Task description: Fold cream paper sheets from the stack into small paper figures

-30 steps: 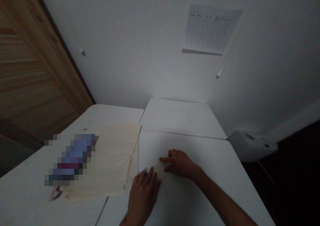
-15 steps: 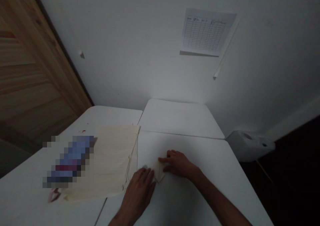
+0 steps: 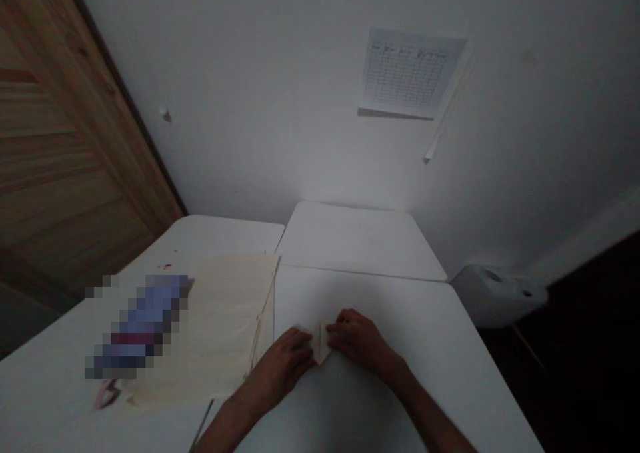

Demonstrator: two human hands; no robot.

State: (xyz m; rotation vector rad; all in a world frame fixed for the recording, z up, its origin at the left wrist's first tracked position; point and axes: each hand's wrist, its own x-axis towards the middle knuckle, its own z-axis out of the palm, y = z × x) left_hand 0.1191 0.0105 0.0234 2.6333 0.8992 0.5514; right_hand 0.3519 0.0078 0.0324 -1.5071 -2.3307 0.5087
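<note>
A small cream folded piece of paper (image 3: 320,345) lies on the white table (image 3: 400,346) between my two hands. My left hand (image 3: 283,366) presses on its left side with the fingers curled over it. My right hand (image 3: 360,341) pinches its right side, fingertips meeting the left hand's. Most of the piece is hidden under the fingers. A stack of cream sheets (image 3: 220,319) lies just left of my left hand.
A blurred-out object (image 3: 137,326) rests on the stack's left part, with a small pink thing (image 3: 107,394) below it. A wooden door (image 3: 60,146) stands at left. A printed sheet (image 3: 407,73) hangs on the wall. A white bin (image 3: 500,293) sits right of the table.
My left hand has slid up and right and curled its fingers onto the folded piece. The right hand has shifted slightly toward it. Both hands now meet over the piece.
</note>
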